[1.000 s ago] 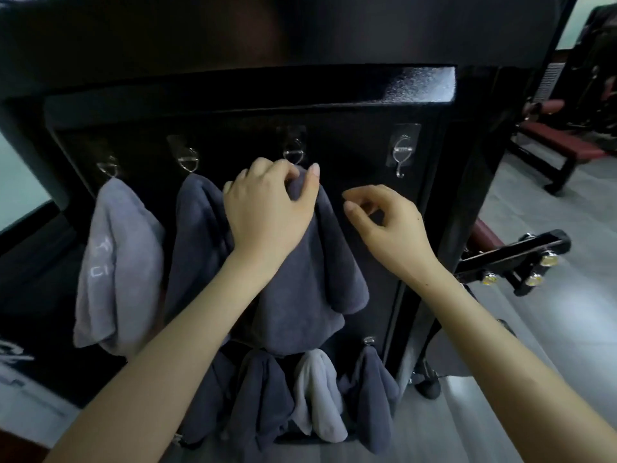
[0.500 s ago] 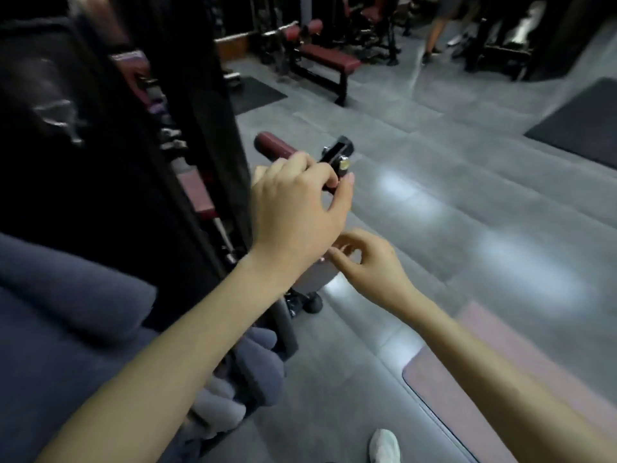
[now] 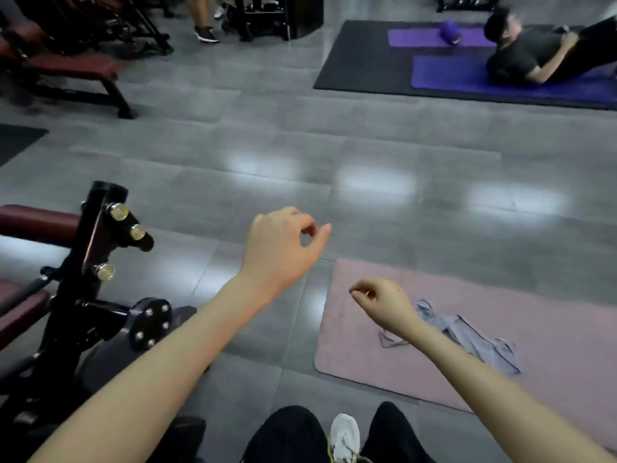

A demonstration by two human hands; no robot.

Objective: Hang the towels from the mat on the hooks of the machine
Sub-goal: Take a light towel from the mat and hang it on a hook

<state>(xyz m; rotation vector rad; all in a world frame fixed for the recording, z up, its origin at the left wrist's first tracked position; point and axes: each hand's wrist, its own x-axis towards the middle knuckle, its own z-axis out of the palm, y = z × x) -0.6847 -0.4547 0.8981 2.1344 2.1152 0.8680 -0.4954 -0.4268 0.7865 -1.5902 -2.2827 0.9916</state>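
Crumpled pale-grey towel (image 3: 477,342) on pink mat (image 3: 551,312), left hand (image 3: 280,248) and right hand (image 3: 384,307) loosely curled (both empty)

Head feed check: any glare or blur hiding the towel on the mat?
Head view: soft motion blur overall; ceiling-light glare patches on the grey floor, none on the pink mat; the grey towel is readable, partly behind the right hand; mild wide-angle bending at the edges.

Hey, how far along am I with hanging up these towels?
Done: a second ago, towels covered three upper hooks, with one hook bare. In hand: nothing; the left hand and right hand are both empty. Left: one grey towel lies crumpled on the pink mat, not yet picked up.
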